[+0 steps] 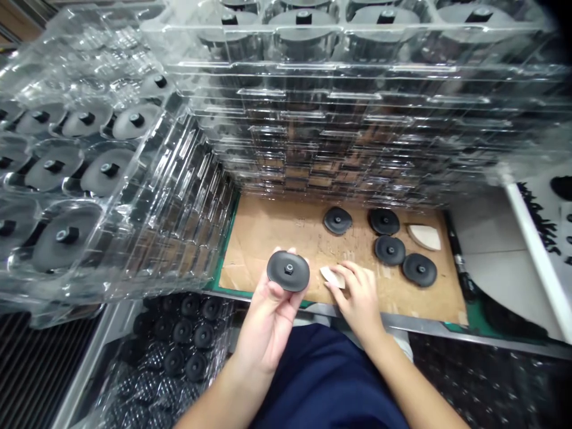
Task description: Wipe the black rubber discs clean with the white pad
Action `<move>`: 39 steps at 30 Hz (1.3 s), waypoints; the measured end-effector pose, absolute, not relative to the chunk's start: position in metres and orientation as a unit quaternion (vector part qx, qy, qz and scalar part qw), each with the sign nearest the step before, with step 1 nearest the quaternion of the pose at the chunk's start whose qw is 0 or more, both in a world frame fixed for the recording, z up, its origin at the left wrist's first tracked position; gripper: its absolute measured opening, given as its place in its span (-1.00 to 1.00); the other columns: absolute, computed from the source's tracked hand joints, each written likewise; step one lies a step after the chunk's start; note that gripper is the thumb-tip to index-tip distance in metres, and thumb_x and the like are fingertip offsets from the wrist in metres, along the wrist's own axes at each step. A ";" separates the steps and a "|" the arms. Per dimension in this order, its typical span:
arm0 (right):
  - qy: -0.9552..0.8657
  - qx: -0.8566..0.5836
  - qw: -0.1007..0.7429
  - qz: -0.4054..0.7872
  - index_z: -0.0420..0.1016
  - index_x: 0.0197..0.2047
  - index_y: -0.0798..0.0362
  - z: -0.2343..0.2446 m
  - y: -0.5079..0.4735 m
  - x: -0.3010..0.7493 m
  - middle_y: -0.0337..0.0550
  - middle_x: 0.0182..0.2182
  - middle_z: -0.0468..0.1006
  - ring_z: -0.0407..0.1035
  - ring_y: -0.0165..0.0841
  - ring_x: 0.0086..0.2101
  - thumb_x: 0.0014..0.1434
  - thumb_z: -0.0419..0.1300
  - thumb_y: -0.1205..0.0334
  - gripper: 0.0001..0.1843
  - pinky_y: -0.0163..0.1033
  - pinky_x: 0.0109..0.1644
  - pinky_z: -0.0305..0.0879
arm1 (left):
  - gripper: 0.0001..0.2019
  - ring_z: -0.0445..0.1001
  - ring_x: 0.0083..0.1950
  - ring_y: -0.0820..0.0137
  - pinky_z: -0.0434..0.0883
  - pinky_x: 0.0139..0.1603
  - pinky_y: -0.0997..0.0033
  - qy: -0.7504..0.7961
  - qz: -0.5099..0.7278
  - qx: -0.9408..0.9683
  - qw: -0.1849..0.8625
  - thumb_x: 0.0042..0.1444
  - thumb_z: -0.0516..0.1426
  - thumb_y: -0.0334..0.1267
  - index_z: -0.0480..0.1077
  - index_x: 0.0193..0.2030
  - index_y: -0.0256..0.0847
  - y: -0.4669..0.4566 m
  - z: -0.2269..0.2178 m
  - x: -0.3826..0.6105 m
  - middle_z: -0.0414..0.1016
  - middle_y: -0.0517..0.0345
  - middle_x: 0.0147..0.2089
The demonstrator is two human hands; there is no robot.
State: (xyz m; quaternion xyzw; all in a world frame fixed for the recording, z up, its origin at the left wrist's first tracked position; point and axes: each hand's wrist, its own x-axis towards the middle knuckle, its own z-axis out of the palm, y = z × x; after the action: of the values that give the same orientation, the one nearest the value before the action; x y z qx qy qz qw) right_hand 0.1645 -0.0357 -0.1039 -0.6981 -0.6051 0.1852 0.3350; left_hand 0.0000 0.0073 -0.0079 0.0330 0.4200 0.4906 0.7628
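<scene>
My left hand [268,322] holds a black rounded disc [288,271] with a small central hub, gripped at its lower rim and raised above the front edge of the brown cardboard work surface [268,238]. My right hand [360,298] rests on the cardboard just right of it, fingertips curled onto a small white pad [331,276]. Several more black discs [389,250] lie on the cardboard behind my right hand. Beside them lies a larger white wedge-shaped pad [424,236].
Tall stacks of clear plastic trays [339,119] holding black discs wall in the back, and another stack [89,179] leans at the left. A tray of black discs [183,345] sits low at the left. A white frame bar [536,250] runs at the right.
</scene>
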 end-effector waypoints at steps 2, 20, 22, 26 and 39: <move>-0.614 -0.680 0.348 0.199 0.54 -0.15 0.03 -0.093 -0.027 0.169 -0.03 -0.20 0.47 0.35 -0.20 -0.17 0.15 0.20 0.12 -0.76 -0.04 -0.08 0.33 | -0.45 0.33 0.22 0.13 0.22 0.29 0.07 0.418 0.492 0.038 0.763 -0.20 0.37 -0.22 0.42 0.02 -0.10 0.007 -0.007 0.000 0.46 0.05 0.12; -0.638 -0.583 0.453 0.218 0.58 -0.17 0.01 0.008 -0.034 0.132 -0.10 -0.23 0.34 0.33 -0.44 -0.39 0.11 0.18 0.39 -0.77 -0.27 -0.35 0.42 | -0.51 0.40 0.09 0.33 0.40 0.01 0.49 0.403 0.479 0.063 0.778 -0.22 0.34 -0.43 0.46 -0.07 -0.02 -0.007 -0.005 0.005 0.45 0.20 0.09; -0.632 -0.596 0.450 0.206 0.58 -0.18 0.02 0.008 -0.035 0.132 -0.10 -0.22 0.34 0.33 -0.44 -0.40 0.11 0.18 0.39 -0.78 -0.27 -0.35 0.42 | -0.51 0.39 0.11 0.32 0.39 0.01 0.49 0.411 0.480 0.068 0.772 -0.21 0.34 -0.43 0.46 -0.06 -0.03 -0.008 -0.004 0.004 0.46 0.19 0.09; -0.647 -0.564 0.455 0.236 0.58 -0.17 0.04 0.008 -0.035 0.132 -0.09 -0.21 0.34 0.35 -0.44 -0.39 0.11 0.17 0.40 -0.77 -0.28 -0.34 0.42 | -0.48 0.38 0.12 0.29 0.41 0.01 0.46 0.406 0.474 0.072 0.778 -0.22 0.36 -0.34 0.44 -0.04 -0.01 -0.009 -0.003 0.003 0.43 0.18 0.12; -0.598 -0.578 0.481 0.277 0.60 -0.15 -0.01 0.001 -0.035 0.134 -0.10 -0.21 0.36 0.33 -0.43 -0.37 0.05 0.22 0.40 -0.71 -0.27 -0.29 0.39 | -0.43 0.41 0.11 0.30 0.42 0.00 0.48 0.413 0.472 0.072 0.776 -0.27 0.40 -0.22 0.44 -0.02 -0.01 -0.005 -0.005 0.007 0.44 0.15 0.13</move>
State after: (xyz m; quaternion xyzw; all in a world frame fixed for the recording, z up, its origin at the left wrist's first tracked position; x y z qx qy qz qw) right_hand 0.1337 -0.0347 0.0009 -0.5779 -0.5981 0.2773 0.4810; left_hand 0.0069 -0.0053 -0.0051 0.0717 0.4134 0.4716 0.7756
